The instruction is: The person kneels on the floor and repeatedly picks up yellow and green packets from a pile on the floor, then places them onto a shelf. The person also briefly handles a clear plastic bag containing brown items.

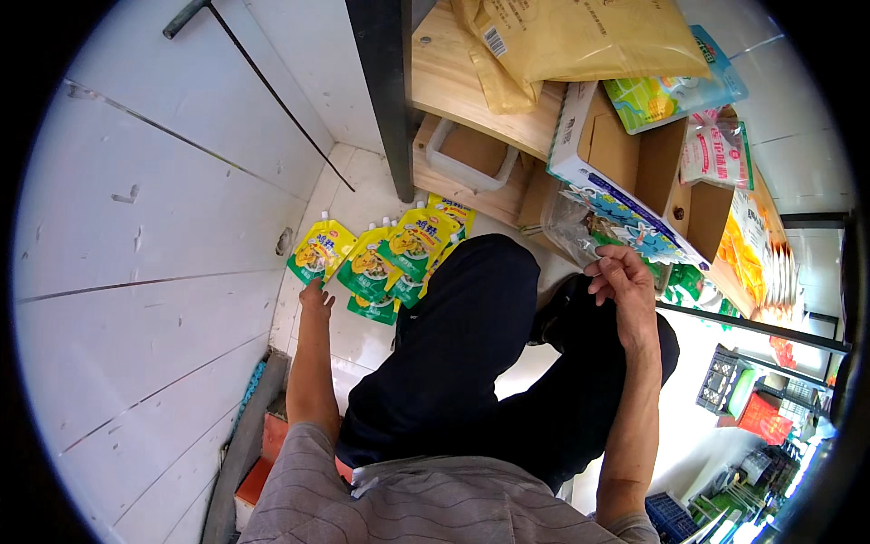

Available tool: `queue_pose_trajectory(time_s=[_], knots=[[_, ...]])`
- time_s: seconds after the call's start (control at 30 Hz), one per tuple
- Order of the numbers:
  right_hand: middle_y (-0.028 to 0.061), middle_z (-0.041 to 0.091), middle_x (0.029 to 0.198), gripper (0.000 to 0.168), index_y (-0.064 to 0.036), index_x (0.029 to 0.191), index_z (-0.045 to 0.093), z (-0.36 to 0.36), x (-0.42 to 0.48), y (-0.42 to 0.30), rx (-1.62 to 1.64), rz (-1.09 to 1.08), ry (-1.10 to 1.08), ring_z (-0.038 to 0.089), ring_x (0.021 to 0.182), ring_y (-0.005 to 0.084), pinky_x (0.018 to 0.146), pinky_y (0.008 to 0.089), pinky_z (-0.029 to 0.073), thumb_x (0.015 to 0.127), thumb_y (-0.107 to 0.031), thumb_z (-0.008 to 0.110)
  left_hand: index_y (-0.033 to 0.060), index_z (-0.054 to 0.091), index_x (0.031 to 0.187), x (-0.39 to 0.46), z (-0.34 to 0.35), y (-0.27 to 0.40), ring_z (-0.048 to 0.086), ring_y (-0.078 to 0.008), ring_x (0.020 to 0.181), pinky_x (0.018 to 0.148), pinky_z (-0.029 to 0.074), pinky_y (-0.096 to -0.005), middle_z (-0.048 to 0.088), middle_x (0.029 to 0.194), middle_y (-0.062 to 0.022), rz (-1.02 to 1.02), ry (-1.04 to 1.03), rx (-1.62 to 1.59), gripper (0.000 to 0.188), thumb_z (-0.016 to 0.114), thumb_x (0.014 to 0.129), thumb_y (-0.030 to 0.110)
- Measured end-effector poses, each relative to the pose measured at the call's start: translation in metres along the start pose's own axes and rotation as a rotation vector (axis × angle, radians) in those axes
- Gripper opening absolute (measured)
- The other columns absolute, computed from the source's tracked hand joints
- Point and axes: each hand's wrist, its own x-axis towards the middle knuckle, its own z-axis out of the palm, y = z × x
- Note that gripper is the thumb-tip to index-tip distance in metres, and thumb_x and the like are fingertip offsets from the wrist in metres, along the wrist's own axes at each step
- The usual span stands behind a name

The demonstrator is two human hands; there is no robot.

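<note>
My left hand (315, 299) reaches to the floor, its fingertips at the lower edge of a yellow and green spouted pouch (318, 253). Whether the fingers grip that pouch or only touch it is not clear. Just right of it, several matching spouted pouches (370, 268) lie in an overlapping pile, spouts mostly pointing away from me. My right hand (622, 279) hovers above my right knee with loosely curled fingers. Its fingertips meet the edge of a clear plastic bag (574, 228) in the picture; a grip on it cannot be made out.
A dark metal post (382, 95) carries a wooden shelf (448, 75) with a large tan package (578, 41) and an open cardboard box (615, 153). A clear plastic tub (471, 158) sits below. A thin metal rod (272, 88) leans at the white wall (156, 224).
</note>
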Motion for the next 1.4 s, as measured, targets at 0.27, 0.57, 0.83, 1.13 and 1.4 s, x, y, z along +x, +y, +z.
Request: queue_pose_trajectory(time_s=[0.27,0.57,0.83,1.13,1.4], knots=[[0.005,0.068,0.087,0.019,-0.006,0.112,0.063,0.009,-0.002,-0.005,-0.07,0.014,0.018,0.06,0.07,0.0097,0.06,0.023,0.047,0.1,-0.02,0.058,0.0076,0.051,0.133,0.017,-0.004,-0.001,0.051,-0.0369,0.122,0.101,0.045,-0.0567,0.051,0.128,-0.0157,0.005,-0.042,-0.066,0.046,0.065,0.091,0.021],[0.0054,0.068,0.086,0.017,-0.006,0.109,0.064,0.014,0.001,-0.007,-0.094,-0.016,0.023,0.06,0.069,0.0101,0.06,0.0229,0.046,0.099,-0.019,0.059,0.0036,0.047,0.131,0.028,-0.005,0.002,0.046,-0.0358,0.122,0.093,0.044,-0.0575,0.048,0.139,-0.0171,0.082,0.131,0.115,0.059,0.073,0.08,0.017],[0.0052,0.069,0.087,0.02,-0.007,0.108,0.065,0.017,0.005,-0.005,-0.114,-0.014,0.008,0.061,0.07,0.0101,0.06,0.0229,0.047,0.099,-0.024,0.061,0.0061,0.057,0.116,0.043,-0.014,0.0,0.052,-0.032,0.108,0.093,0.045,-0.0562,0.056,0.114,-0.0134,0.04,0.104,0.098,0.04,0.073,0.082,0.017],[0.0048,0.069,0.087,0.021,-0.007,0.108,0.065,0.025,0.006,-0.008,-0.17,0.001,0.025,0.061,0.071,0.0102,0.061,0.0241,0.048,0.099,-0.025,0.06,0.0042,0.062,0.093,0.027,-0.005,0.007,0.061,-0.025,0.078,0.08,0.06,-0.0454,0.058,0.085,-0.009,-0.02,-0.101,-0.137,0.008,0.068,0.089,0.007],[0.0053,0.069,0.088,0.021,-0.006,0.111,0.063,0.025,0.006,-0.007,-0.126,-0.019,-0.033,0.061,0.071,0.0104,0.061,0.0238,0.048,0.099,-0.023,0.06,0.0038,0.061,0.096,0.031,0.002,0.021,0.062,-0.0228,0.085,0.079,0.058,-0.0379,0.06,0.091,-0.0082,-0.032,-0.196,-0.355,0.011,0.069,0.09,0.008]])
